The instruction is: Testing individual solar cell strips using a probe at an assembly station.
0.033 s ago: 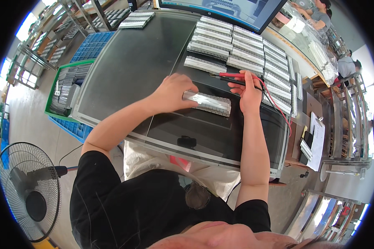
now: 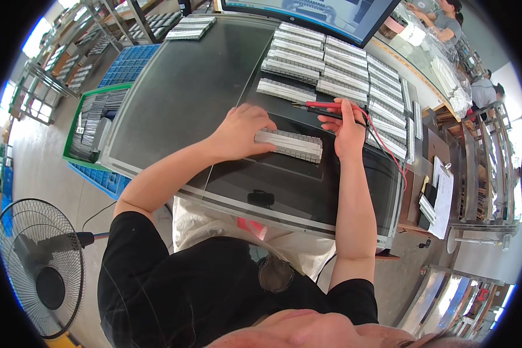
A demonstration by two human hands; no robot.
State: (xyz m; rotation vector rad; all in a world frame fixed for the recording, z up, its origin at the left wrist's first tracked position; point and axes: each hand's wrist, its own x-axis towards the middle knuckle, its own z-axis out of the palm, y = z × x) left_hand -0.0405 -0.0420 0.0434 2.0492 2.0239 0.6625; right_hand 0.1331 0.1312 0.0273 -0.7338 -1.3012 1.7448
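My left hand (image 2: 245,132) is closed around the left end of a long grey-and-white strip with ridged edges (image 2: 298,146). The thumb and fingers cover that end, and the strip lies low over the dark tabletop (image 2: 174,110). In my right hand (image 2: 349,130) are two test probes, one red (image 2: 325,105) and one black (image 2: 322,111), held together like a pen. Their tips point left, above the strip and apart from it. Red and black leads (image 2: 391,152) trail from the probes down the right side. A similar strip (image 2: 286,90) lies just beyond.
Rows of similar strips (image 2: 345,64) fill the table's far right, below a monitor (image 2: 313,13). More lie at the far left (image 2: 191,27). A green crate (image 2: 71,134) of dark flat pieces stands left, a fan (image 2: 39,267) lower left, a clipboard (image 2: 441,194) right. People work at far right.
The bright glare on the held strip's top is gone, and its white lines show clearly. My left hand has shifted very slightly; my right hand and the probes look unmoved.
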